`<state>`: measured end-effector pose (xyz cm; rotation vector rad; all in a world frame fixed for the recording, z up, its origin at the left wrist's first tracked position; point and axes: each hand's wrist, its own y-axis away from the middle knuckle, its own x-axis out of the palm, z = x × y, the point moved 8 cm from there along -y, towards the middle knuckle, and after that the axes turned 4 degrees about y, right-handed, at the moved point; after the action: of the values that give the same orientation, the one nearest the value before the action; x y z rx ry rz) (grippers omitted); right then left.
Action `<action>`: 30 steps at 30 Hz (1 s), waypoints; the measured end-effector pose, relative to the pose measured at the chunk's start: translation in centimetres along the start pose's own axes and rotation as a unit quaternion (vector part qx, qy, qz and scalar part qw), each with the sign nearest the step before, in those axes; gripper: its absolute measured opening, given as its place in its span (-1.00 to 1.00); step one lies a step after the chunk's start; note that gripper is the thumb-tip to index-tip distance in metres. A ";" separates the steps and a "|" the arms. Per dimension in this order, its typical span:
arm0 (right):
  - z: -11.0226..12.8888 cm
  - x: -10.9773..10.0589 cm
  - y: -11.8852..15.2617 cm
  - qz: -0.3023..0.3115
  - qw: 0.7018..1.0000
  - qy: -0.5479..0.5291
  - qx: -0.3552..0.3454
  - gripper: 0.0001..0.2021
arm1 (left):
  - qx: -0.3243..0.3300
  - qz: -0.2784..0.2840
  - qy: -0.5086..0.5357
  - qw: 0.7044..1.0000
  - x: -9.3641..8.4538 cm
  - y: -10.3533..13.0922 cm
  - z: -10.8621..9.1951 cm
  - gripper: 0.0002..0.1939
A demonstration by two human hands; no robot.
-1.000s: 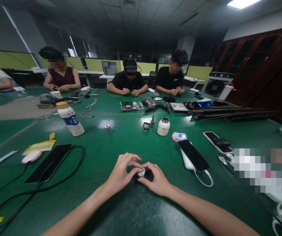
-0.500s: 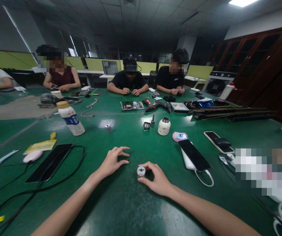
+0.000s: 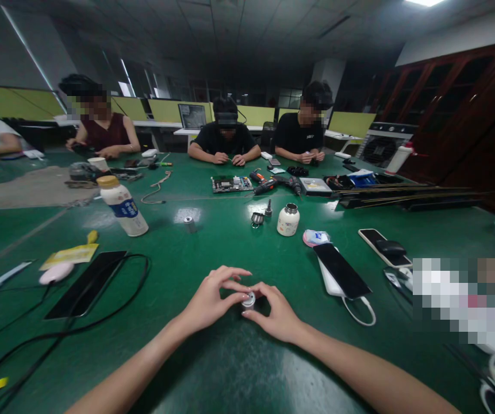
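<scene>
While left fingers [image 3: 235, 299] and right fingers [image 3: 256, 317] grip 1 metal cylinder [image 3: 248, 306], bottle lettering [image 3: 127, 209] blurs.

The small round silver metal cylinder [image 3: 249, 302] looks smooth and bright. The broad green tabletop [image 3: 242, 368] is smooth and glossy; the squat cream bottle [image 3: 288, 224] has a smooth body and shiny metal neck, and the tall reddish-brown cabinet [image 3: 449, 146] looks like varnished wood.

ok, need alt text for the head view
A person's right hand holds a small silver cylinder upright at a green table, with the thumb and fingers of the left hand at its top. Beyond are a white-and-blue bottle, an open cream bottle, a circuit board and power tools; co-workers sit across the table.
</scene>
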<state>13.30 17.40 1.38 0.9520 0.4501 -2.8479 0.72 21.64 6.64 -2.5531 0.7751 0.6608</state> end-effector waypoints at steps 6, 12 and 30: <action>0.1 0.0 0.0 0.001 1.000 -0.004 0.000 -0.68 | 0.030 0.004 -0.061 0.998 0.6 0.3 -0.4 -0.64; 0.4 0.0 0.0 0.005 1.000 -0.010 0.001 -0.72 | 0.017 -0.011 -0.085 0.996 -0.8 0.1 -0.8 -0.44; 0.0 0.1 0.1 0.013 1.000 -0.009 0.019 -0.65 | -0.028 -0.116 -0.088 0.989 -5.1 -0.9 3.6 -0.55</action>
<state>13.22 17.32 1.30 0.9309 0.3806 -2.8492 -3.66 26.14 6.65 -2.5402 0.3991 0.8253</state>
